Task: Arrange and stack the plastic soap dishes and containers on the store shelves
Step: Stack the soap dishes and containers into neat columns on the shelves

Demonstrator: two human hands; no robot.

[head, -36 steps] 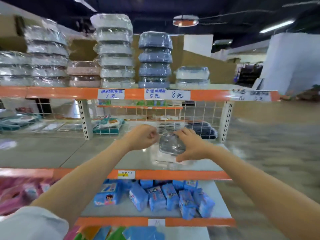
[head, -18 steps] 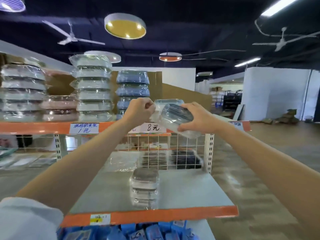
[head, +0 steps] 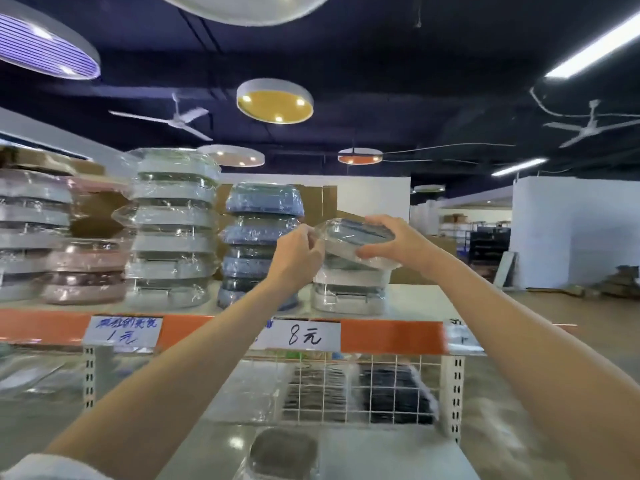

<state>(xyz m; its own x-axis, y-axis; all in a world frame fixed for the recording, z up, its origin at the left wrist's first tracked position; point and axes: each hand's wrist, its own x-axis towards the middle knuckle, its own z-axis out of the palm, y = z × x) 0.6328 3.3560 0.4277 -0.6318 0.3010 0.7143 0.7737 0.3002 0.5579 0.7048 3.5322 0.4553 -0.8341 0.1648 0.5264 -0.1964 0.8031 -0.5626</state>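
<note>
Nearest, a wrapped container [head: 282, 453] waits on the lower shelf [head: 398, 455]. Higher up, the right hand [head: 391, 245] clasps a wrapped soap dish [head: 358, 237], fingers [head: 372, 252] curled along its near edge, while the left hand [head: 294, 258] pinches the wrap at its left end. The dish lies tilted, long axis left to right, directly over the short clear stack [head: 349, 289] on the top shelf [head: 415, 299], apparently touching it.

You had two hands up: your left hand [head: 298, 254] and your right hand [head: 391, 242]. Together they held one wrapped dish [head: 356, 237]. On the top shelf [head: 408, 336] sat five blue dishes [head: 263, 244] in one stack. Two price tags [head: 301, 336] showed. Two ceiling fans [head: 173, 119] hung up high.
</note>
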